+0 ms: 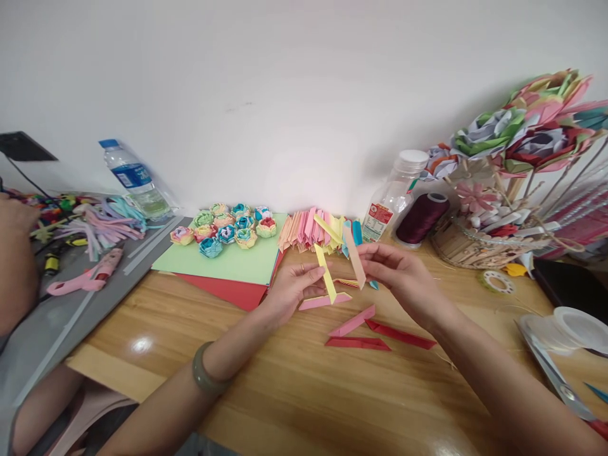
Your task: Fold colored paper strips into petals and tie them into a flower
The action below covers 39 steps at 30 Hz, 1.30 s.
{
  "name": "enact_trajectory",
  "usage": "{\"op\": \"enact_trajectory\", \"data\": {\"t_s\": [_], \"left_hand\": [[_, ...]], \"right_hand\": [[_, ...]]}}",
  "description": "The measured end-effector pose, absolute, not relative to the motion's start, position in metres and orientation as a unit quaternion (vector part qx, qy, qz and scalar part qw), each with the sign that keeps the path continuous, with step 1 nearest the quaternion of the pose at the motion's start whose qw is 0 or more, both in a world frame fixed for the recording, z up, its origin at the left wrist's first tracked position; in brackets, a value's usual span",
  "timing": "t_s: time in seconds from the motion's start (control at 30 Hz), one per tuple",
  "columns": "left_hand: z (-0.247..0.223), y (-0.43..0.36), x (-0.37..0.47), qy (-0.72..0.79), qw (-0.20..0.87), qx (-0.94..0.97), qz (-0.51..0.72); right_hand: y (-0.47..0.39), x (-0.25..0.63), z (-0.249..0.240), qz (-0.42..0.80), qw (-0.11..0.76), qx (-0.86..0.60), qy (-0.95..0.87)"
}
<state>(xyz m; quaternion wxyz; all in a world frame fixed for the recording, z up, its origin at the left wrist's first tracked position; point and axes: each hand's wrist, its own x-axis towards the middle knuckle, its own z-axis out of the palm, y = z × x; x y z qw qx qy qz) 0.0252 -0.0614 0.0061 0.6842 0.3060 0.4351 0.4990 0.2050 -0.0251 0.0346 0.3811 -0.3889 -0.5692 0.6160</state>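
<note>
My left hand pinches a folded yellow paper strip between thumb and fingers. Close beside it, my right hand grips a folded peach paper strip, held upright. Below the hands, a pink folded strip lies on the table. Nearer to me are another pink strip and two red strips. Just behind the hands stands a dense row of folded paper strips in peach, pink, yellow and blue.
Folded paper flowers sit on green paper to the left. A glue gun and water bottle are further left. At right are a plastic bottle, a thread spool, a flower basket and scissors. Another person's arm shows at left.
</note>
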Motion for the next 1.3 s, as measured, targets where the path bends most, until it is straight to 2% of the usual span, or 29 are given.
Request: {"op": "enact_trajectory", "data": {"t_s": [0.13, 0.27, 0.6, 0.83, 1.03, 1.1, 1.3], "left_hand": [[0.005, -0.063, 0.025, 0.420, 0.690, 0.327, 0.491], [0.002, -0.064, 0.025, 0.421, 0.687, 0.334, 0.489], [0.004, -0.067, 0.027, 0.448, 0.689, 0.335, 0.461], [0.007, -0.068, 0.027, 0.454, 0.687, 0.341, 0.453], [0.002, -0.063, 0.026, 0.426, 0.689, 0.303, 0.502], [0.002, -0.061, 0.024, 0.433, 0.684, 0.294, 0.509], [0.004, -0.060, 0.021, 0.454, 0.669, 0.304, 0.505]], "right_hand": [[-0.038, 0.193, 0.033, 0.548, 0.324, -0.360, -0.682], [-0.045, 0.187, 0.028, 0.418, 0.316, -0.377, -0.764], [-0.043, 0.187, 0.020, 0.323, 0.317, -0.376, -0.808], [-0.046, 0.184, 0.021, 0.352, 0.321, -0.381, -0.793], [-0.043, 0.189, 0.033, 0.361, 0.283, -0.364, -0.811], [-0.038, 0.198, 0.034, 0.319, 0.255, -0.370, -0.835], [-0.030, 0.218, 0.026, 0.253, 0.047, -0.267, -0.929]]}}
